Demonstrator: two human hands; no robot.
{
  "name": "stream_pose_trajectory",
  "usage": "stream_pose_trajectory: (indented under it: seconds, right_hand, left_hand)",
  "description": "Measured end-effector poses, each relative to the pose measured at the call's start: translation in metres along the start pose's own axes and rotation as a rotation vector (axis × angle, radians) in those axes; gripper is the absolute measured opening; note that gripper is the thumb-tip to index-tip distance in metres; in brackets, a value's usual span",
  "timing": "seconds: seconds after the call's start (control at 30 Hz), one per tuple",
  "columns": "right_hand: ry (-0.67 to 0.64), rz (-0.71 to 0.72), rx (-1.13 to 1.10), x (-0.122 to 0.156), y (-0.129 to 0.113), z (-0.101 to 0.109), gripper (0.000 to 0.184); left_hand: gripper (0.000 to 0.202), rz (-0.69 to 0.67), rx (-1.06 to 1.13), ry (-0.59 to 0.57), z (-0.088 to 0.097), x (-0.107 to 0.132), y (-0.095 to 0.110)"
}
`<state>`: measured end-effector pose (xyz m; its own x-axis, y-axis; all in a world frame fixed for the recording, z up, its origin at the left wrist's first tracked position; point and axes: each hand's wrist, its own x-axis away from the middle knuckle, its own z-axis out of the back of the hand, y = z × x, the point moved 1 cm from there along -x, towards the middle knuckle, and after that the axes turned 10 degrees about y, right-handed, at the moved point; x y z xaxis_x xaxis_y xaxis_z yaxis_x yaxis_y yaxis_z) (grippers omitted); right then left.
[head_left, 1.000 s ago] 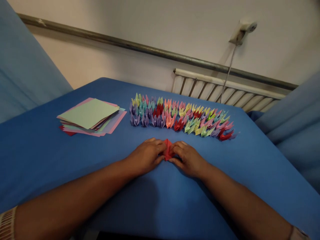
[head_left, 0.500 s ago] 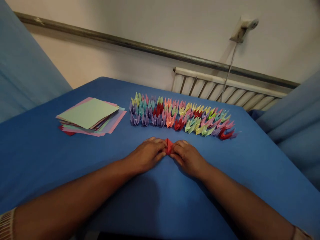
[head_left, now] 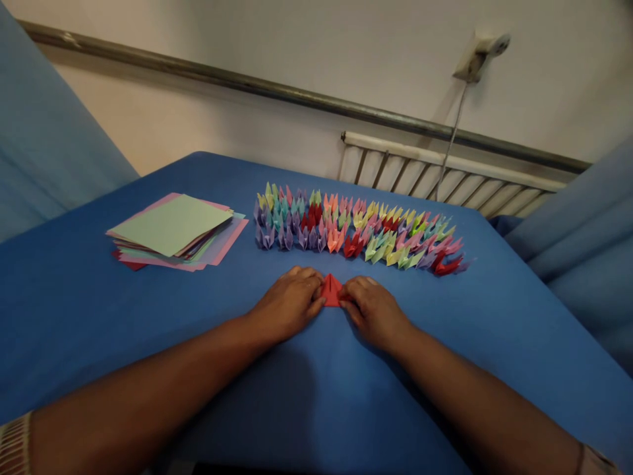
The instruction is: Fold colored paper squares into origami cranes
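Observation:
Between my hands is a small red folded origami paper [head_left: 331, 292], roughly triangular with its point away from me and a dark slit down its upper middle. My left hand [head_left: 291, 300] pinches its left edge, the thumb on the near side. At the right edge, my right hand [head_left: 374, 309] grips it with curled fingers. Both hands rest low on the blue-covered table [head_left: 316, 396]. Just beyond them stand rows of colourful folded paper cranes [head_left: 353, 227].
On the left lies a stack of coloured square paper sheets [head_left: 173, 227], pale green on top. Behind the table are a wall rail [head_left: 277, 92], a radiator [head_left: 445, 161] and a socket with a plug and cord [head_left: 477, 59]. Blue curtains [head_left: 44, 132] hang at both sides.
My left hand has shifted slightly left, away from the right one, and more of the red paper shows between them. The view has moved a little; the cranes and stack look the same.

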<state>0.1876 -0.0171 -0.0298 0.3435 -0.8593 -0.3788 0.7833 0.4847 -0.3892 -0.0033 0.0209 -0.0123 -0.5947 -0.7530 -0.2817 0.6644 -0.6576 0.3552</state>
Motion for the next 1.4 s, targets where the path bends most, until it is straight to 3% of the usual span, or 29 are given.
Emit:
stream_pose_trajectory:
  seconds: [0.2,0.43,0.7,0.87,1.03,1.13,1.23,1.3,1.4]
  right_hand:
    - [-0.063,0.030,0.080,0.002,-0.004,0.003,0.019]
    - [-0.128,0.167,0.231,0.012,-0.011,0.003,0.033]
    - [-0.163,0.122,0.277,0.019,-0.021,0.006,0.040]
    - [-0.147,0.096,0.229,0.016,-0.022,0.005,0.041]
    - [-0.177,0.126,0.262,0.016,-0.021,0.008,0.039]
    - [-0.170,0.126,0.274,0.017,-0.021,0.009,0.038]
    - [-0.139,0.139,0.255,0.016,-0.019,0.006,0.033]
    - [-0.112,0.141,0.229,0.014,-0.016,0.003,0.028]
    - [-0.055,0.101,0.183,0.008,-0.012,0.000,0.025]
  left_hand:
    - [0.007,0.020,0.013,-0.026,0.003,-0.001,0.001]
    - [0.028,-0.161,-0.022,-0.066,0.008,0.005,0.003]
    - [0.029,-0.272,-0.124,-0.049,0.011,0.014,0.010]
    - [0.030,-0.233,-0.055,-0.066,0.008,0.013,0.015]
    - [0.027,-0.219,-0.005,-0.097,0.017,0.008,0.006]
    - [0.023,-0.116,0.083,-0.087,0.018,0.003,-0.005]
    - [0.019,0.012,0.131,-0.005,0.011,-0.004,-0.014]
    - [0.028,0.089,0.103,0.053,0.005,-0.008,-0.017]
    - [0.054,0.126,0.052,0.034,-0.002,-0.015,-0.015]
